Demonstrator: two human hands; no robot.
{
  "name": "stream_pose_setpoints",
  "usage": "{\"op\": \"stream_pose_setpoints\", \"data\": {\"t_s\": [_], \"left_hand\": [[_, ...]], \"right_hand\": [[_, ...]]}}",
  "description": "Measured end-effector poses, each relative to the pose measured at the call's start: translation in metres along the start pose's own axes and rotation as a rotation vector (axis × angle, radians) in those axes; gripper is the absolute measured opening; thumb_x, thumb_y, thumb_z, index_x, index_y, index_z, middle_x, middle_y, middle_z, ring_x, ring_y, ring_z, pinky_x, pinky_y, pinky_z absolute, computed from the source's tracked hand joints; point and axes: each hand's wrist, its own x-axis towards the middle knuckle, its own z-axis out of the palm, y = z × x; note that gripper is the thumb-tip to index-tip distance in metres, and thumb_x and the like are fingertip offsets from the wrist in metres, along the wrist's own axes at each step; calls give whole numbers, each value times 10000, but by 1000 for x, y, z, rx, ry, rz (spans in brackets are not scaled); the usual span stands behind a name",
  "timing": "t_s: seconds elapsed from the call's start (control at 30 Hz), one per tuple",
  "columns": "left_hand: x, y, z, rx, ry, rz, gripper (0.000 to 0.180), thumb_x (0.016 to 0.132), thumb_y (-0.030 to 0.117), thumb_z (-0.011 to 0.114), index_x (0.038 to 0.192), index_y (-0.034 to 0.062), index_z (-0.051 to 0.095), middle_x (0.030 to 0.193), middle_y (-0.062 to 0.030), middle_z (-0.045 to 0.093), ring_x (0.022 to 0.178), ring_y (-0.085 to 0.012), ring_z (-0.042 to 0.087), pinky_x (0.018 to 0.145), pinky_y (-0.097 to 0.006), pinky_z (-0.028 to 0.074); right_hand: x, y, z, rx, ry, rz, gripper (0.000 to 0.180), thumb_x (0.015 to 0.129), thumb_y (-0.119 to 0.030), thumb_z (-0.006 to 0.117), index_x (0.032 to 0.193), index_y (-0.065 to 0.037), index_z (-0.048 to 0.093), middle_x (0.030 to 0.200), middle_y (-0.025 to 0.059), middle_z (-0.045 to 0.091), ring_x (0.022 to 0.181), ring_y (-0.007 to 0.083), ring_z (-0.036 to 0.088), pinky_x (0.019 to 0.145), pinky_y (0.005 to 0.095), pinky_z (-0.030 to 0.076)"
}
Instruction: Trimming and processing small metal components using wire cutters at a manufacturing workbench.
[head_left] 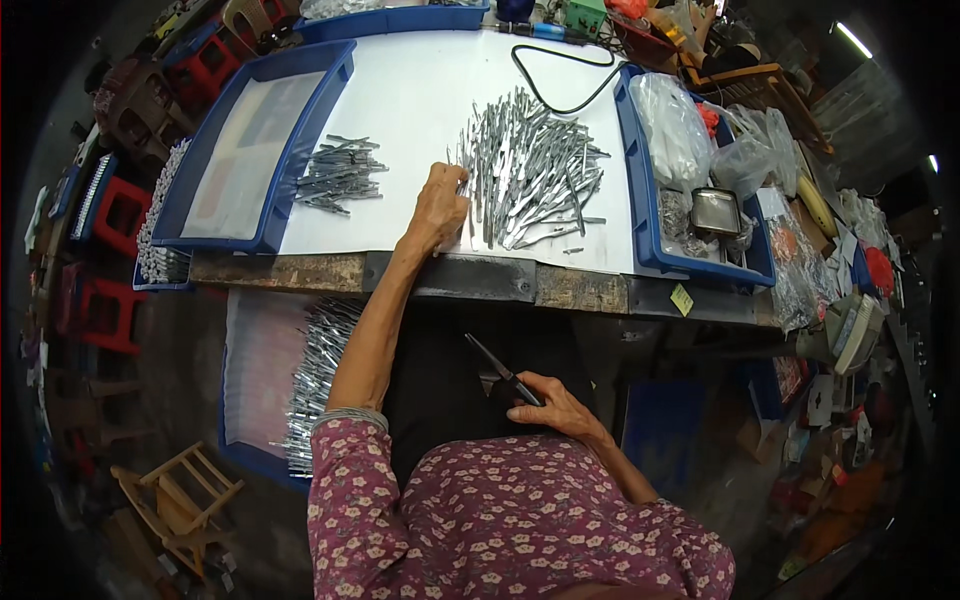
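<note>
My left hand reaches onto the white table top, its fingers bent and pressed together at the left edge of a big pile of thin silvery metal pieces. What its fingertips pinch is too small to make out. Low in front of my lap, my right hand is closed round a slim, tapered tool with a dark handle; its point slants up and left. A smaller heap of similar metal pieces lies left of my left hand.
A blue tray borders the work surface at left. Another blue tray at right holds plastic bags and a small metal box. A black cord loop lies behind the pile. Below the table's edge, a blue bin holds more metal pieces.
</note>
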Motion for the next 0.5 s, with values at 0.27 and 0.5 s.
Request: {"op": "stream_pose_setpoints", "data": {"t_s": [0.27, 0.5], "left_hand": [[-20, 9, -15, -226, 65, -106, 365, 737, 99, 554, 1072, -41, 525, 972, -157, 572, 821, -218, 558, 766, -308, 457], [-24, 4, -17, -74, 31, -193, 313, 727, 90, 553, 1015, -32, 541, 774, -162, 603, 721, -247, 594, 686, -330, 468]], "right_hand": [[6, 3, 0, 5, -13, -23, 529, 678, -438, 680, 974, -19, 554, 687, 9, 433, 616, 133, 415, 541, 300, 337], [6, 0, 2, -34, -17, -11, 552, 662, -455, 689, 981, -24, 555, 698, 19, 445, 632, 143, 438, 552, 304, 350]]}}
